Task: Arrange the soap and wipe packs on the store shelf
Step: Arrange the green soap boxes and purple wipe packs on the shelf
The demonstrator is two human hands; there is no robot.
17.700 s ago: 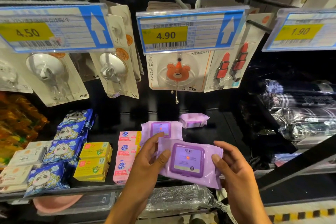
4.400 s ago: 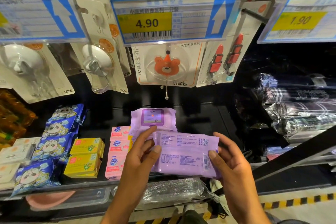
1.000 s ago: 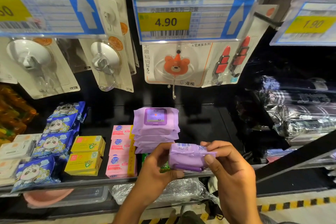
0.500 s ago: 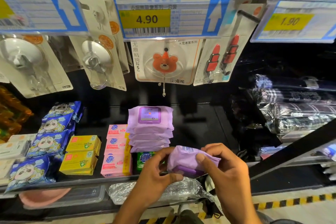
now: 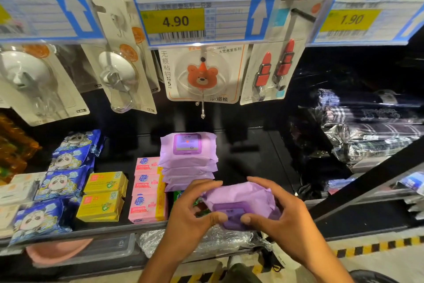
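Both hands hold one small purple wipe pack [image 5: 238, 202] over the shelf's front edge, its lid side tilted toward me. My left hand [image 5: 190, 216] grips its left end, my right hand [image 5: 282, 214] its right end, thumbs on the lid. Behind it stands a stack of several purple wipe packs [image 5: 188, 158]. Pink soap boxes [image 5: 146, 191] lie left of the stack, yellow soap boxes [image 5: 103, 195] further left. A green pack [image 5: 180, 195] is partly hidden by my left hand.
Blue panda wipe packs [image 5: 59, 181] line the left side. Price tags [image 5: 197, 14] and hanging hook cards [image 5: 202, 73] overhang the black shelf [image 5: 252, 156]. Wrapped dark goods [image 5: 367, 126] fill the right. A diagonal black bar [image 5: 367, 177] crosses at right.
The pack in my hands has been turned, so its lid side now faces me instead of the barcode side. It has sunk slightly toward the shelf edge.
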